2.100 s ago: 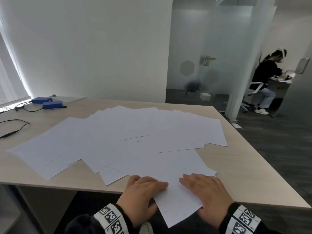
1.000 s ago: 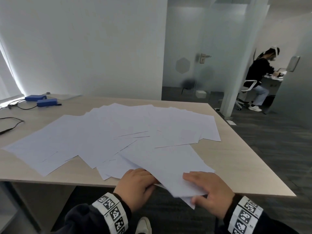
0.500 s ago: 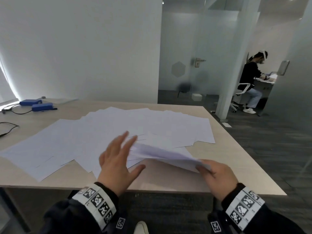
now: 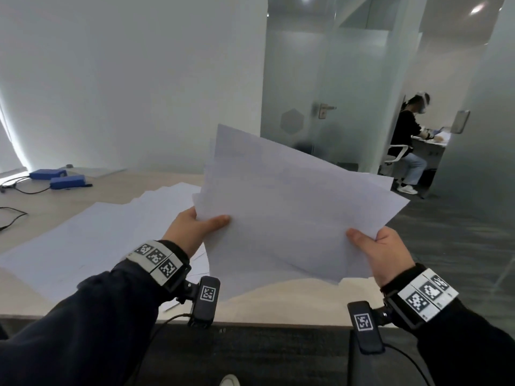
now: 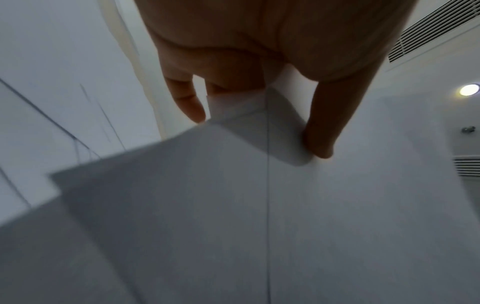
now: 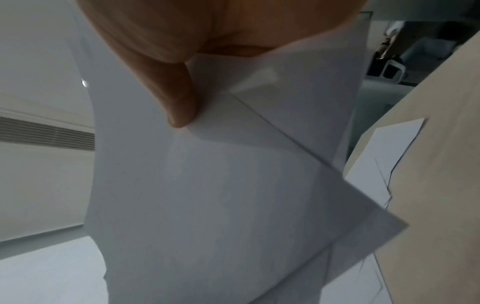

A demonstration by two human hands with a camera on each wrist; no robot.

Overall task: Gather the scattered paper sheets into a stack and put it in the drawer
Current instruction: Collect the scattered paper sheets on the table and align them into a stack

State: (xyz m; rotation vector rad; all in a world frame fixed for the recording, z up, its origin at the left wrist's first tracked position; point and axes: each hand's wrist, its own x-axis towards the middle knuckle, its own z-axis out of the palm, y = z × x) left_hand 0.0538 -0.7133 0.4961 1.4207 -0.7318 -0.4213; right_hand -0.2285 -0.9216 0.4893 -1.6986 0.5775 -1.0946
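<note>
Pinching blank paper sheets above the table, left hand and right hand, thumbs on top.

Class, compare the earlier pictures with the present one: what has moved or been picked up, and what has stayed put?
The left hand and right hand, earlier flat on the nearest sheets, now grip a loose bundle of sheets, lifted off the table and tilted up towards the person. The other scattered sheets and the blue boxes lie where they were.
</note>
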